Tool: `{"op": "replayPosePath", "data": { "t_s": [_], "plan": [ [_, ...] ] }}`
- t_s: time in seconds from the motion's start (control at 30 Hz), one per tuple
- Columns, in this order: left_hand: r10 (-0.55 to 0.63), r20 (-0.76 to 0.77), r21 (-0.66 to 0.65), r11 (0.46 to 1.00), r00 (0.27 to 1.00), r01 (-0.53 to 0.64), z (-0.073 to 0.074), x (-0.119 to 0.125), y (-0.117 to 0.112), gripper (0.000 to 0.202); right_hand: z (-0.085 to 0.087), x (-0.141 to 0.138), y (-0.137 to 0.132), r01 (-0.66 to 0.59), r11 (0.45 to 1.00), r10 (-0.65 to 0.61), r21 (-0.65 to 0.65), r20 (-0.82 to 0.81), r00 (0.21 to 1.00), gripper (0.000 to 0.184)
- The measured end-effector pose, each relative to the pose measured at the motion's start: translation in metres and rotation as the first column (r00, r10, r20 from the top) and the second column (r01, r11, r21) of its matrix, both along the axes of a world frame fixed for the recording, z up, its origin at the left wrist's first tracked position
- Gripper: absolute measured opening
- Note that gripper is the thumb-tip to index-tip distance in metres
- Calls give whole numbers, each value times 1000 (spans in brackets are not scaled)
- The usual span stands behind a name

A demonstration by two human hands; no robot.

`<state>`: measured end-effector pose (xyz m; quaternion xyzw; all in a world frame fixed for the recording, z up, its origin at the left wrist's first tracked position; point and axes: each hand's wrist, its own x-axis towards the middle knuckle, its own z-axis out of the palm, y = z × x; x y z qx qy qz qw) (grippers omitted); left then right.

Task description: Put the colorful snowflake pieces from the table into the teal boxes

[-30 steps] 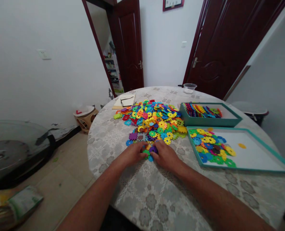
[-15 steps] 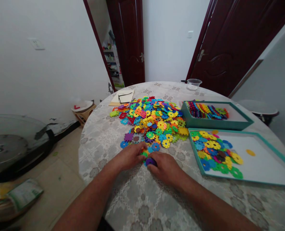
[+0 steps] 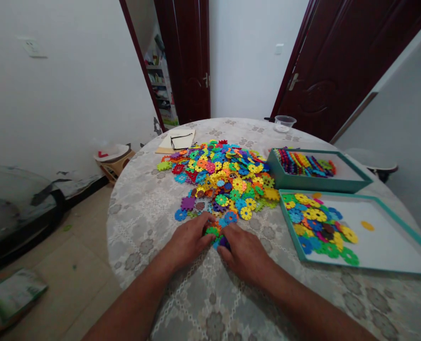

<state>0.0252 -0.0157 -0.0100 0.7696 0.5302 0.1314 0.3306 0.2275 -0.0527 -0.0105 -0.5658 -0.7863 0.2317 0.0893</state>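
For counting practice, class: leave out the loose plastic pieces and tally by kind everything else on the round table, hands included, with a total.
Teal boxes: 2 (deep box, shallow tray)
Clear cup: 1
Notepad: 1
Glasses: 1 pair
Hands: 2 (left hand, right hand), holding plastic pieces
Total: 7

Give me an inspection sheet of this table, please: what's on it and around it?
Surface: round table with grey patterned lace cloth.
Job's things: big heap of colourful plastic flower-shaped discs; small clump of discs at its near edge.
Clutter: deep teal cardboard box of stacked discs; shallow teal tray with loose discs; clear plastic cup; notebook with black glasses.
Hands: left hand and right hand both closed on the clump.
Cables: nothing seen.
Surroundings: white walls, dark red wooden doors, low stool on tiled floor.
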Motion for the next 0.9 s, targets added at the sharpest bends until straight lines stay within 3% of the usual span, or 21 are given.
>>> {"op": "replayPosePath", "data": {
  "t_s": [0.23, 0.43, 0.6, 0.8, 0.9],
  "plan": [
    [6, 67, 2, 1000, 998, -7, -2, 3, -1, 38, -4, -1, 2, 25, 999, -26, -20, -23, 999, 15],
    [-64, 62, 28, 998, 996, 62, -1, 1, 0, 15, -2, -1, 1, 42, 999, -43, -21, -40, 998, 15],
    [-101, 77, -3, 995, 992, 101, 0, -4, 3, 21, -3, -2, 0, 43, 999, -41, 29, -67, 997, 16],
    [-101, 123, -45, 993, 987, 107, 2, -5, 8, 29, -10, 1, 2, 47, 998, -36, 47, -208, 977, 16],
    [-103, 163, -36, 993, 981, 110, 1, -1, 8, 29, -11, 5, 2, 85, 995, -66, 46, -321, 945, 28]
  ]
}}
